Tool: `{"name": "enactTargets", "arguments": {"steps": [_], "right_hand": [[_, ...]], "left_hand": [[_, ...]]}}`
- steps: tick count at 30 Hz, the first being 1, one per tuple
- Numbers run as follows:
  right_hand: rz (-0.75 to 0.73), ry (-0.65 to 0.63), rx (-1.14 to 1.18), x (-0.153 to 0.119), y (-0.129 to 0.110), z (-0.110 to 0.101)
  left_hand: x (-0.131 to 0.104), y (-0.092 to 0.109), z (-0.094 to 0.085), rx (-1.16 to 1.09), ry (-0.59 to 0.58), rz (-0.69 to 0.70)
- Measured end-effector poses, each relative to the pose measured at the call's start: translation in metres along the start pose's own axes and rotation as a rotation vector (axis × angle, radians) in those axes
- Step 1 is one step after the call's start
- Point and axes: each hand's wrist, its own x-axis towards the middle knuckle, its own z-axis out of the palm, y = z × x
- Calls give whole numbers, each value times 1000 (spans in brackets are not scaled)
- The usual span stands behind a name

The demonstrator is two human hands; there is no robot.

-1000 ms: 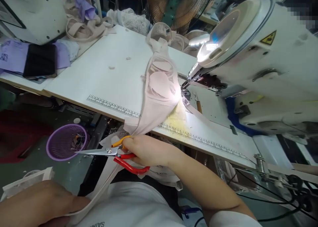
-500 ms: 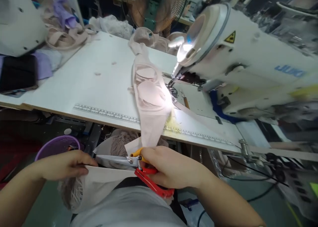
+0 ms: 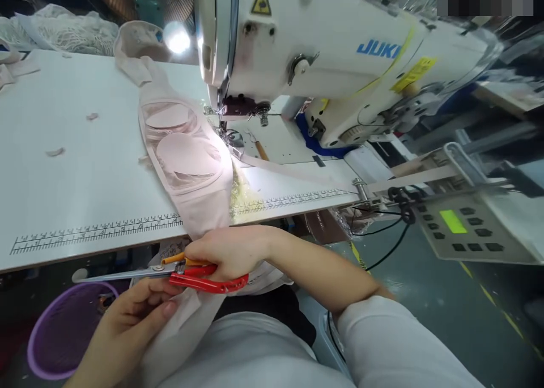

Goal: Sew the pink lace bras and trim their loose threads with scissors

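My right hand (image 3: 238, 252) is closed around scissors (image 3: 210, 283) with red and orange handles. Their blades point left and lie close together. Under the blades, my left hand (image 3: 134, 320) pinches the edge of pale fabric (image 3: 193, 317) that hangs over my lap. A pale pink bra (image 3: 187, 156) lies across the white table, its side by the sewing machine's needle area. The bra's lower end runs over the table edge to my right hand; whether the fingers also grip it is hidden.
The sewing machine (image 3: 340, 42) stands on the table (image 3: 85, 190), with a ruler strip (image 3: 127, 226) along its front edge. A purple basket (image 3: 46, 331) sits below at left. A control panel (image 3: 476, 229) juts out at right. White lace (image 3: 72, 37) is heaped at the back left.
My view has swung to the right. The scissor blades have come together, and my left hand has turned and moved nearer the scissors' handles, with fabric still between its fingers.
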Motion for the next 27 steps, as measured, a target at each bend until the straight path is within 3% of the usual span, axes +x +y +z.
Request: {"name": "enactTargets", "arguments": {"steps": [3,7,13,27], "right_hand": [[-22,-15,2,0,-1,-1],[3,37,10,3,-4,-2],[26,144,19,10,-9,-3],[-6,151,-9,17,-11,-1]], "left_hand": [[-4,4,4,-82,142,-102],[-5,11,12,-231,135,-175],[-3,20,10,-301,218,-145],[-3,10,-2,-300,168,-151]]}}
